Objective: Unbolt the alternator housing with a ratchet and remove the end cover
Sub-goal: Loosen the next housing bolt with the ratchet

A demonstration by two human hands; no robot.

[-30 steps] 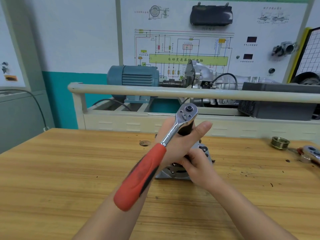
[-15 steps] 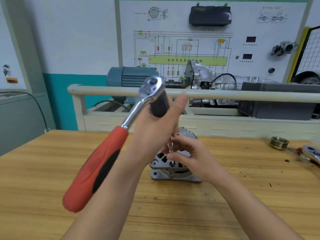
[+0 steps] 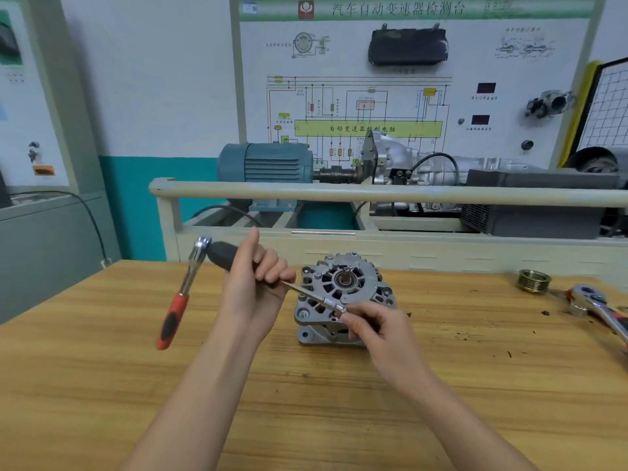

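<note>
Ratchet [image 3: 183,294]: farthest left of what I'm working with; its chrome head is up by the black socket [image 3: 222,254] and the red handle hangs down, clear of the bench.
Left hand [image 3: 253,290]: fingers curled round the socket, thumb standing straight up; a long thin bolt [image 3: 312,295] runs out of that fist towards the right.
Alternator [image 3: 339,297]: sits on the wooden bench [image 3: 102,385] at centre, pulley-less face up, bearing showing in the middle; the end cover looks not yet lifted off.
Right hand [image 3: 377,329]: fingertips pinch the far end of the bolt, just over the housing's front edge (whether the tip is clear of its hole I cannot tell).
Far right: a grooved pulley [image 3: 534,281] stands on the bench, and beside it a second ratchet [image 3: 598,309] lies flat, partly cut off by the frame edge.
Risk, dropped bolt: in my judgement the pinch is light and the bolt is long, so a slip could send it rolling across the bench or off it.
Risk, swinging handle: the ratchet hangs by its head from my left fist; a loose grip could let it knock the housing or fall.
Risk, tipping: neither hand holds the alternator down, so a snag from the bolt could rock it.
Containers: I see no tray or bin for loose parts; removed pieces lie bare on the bench, which invites losing them.
</note>
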